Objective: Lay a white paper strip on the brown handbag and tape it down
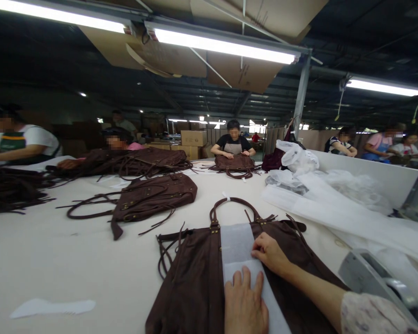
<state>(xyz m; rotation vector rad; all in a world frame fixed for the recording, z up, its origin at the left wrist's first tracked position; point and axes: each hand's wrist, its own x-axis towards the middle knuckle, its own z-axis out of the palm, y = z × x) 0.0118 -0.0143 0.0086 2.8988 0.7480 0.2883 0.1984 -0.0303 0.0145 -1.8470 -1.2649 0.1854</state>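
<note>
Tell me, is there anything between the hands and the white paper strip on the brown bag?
Nothing visible. The left hand lies flat on the white paper strip, and the right hand touches its right edge. The strip lies directly on the brown bag.

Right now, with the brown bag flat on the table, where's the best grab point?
Probably the looped handle at the far end of the bag: it arches clear of the body and lies free on the table. Come from the far side; both hands, left hand and right hand, press the white strip nearer you.
</note>
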